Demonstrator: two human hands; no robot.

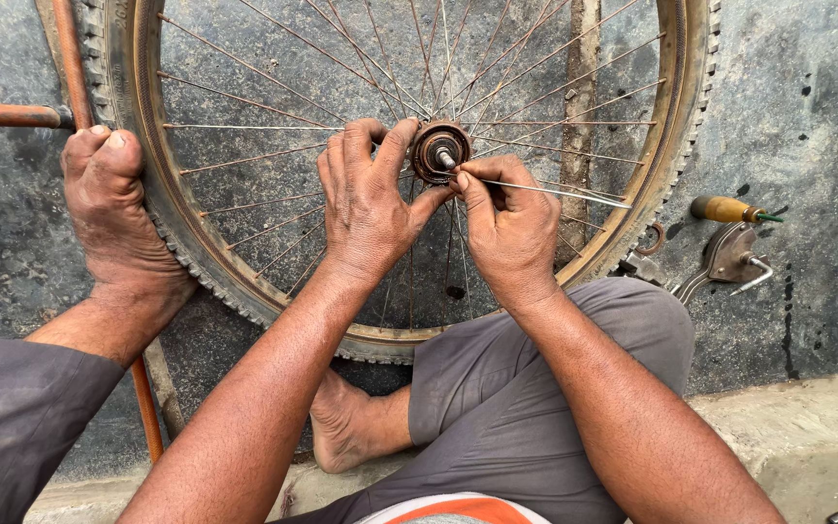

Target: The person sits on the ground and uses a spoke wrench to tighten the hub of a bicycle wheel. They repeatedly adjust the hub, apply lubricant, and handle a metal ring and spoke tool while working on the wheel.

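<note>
Bicycle wheel (244,281) flat on dark ground, rim pinned at upper left by a bare foot (113,209). Left hand (369,199) cupped beside the rusty hub (439,150), fingers curled against it and over the near spokes, steadying rather than clamping. Right hand (511,228) just right of the hub, thumb and fingers pinched together on a loose spoke (560,192), its inner end at the hub flange, its free end pointing out toward the rim.

Judged best done so: hub held dead still with the left, spoke kept low and in line with its flange hole, fed gently so as not to bend it or snag crossing spokes; foot pressure kept firm so the wheel cannot swivel.

No containers in view; nothing boxed or trayed. Lying loose on the ground at right: wooden-handled screwdriver (729,210), a metal bracket (725,257) beside it, a small ring (652,240) near the tyre. Rusty frame tube (7,115) at upper left, touching the tyre's edge.
</note>
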